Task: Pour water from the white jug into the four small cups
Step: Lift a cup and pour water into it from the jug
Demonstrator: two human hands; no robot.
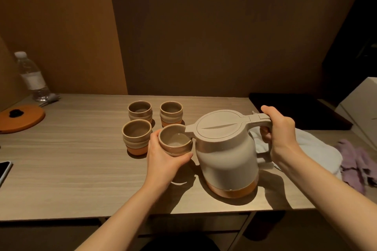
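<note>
My right hand (279,128) grips the white jug (226,149) by its handle at centre-right, spout over the cup (175,140) cradled in my left hand (163,159), which looks partly filled; the three cups (140,110) behind seemingly wait.

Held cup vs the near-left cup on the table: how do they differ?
The held cup is gripped by the left hand, lifted and tilted toward the jug spout; the near-left cup stands upright on the table, untouched. The held cup's lower part is hidden by fingers; the near-left cup shows its orange base. Both share the beige glaze and size.
</note>
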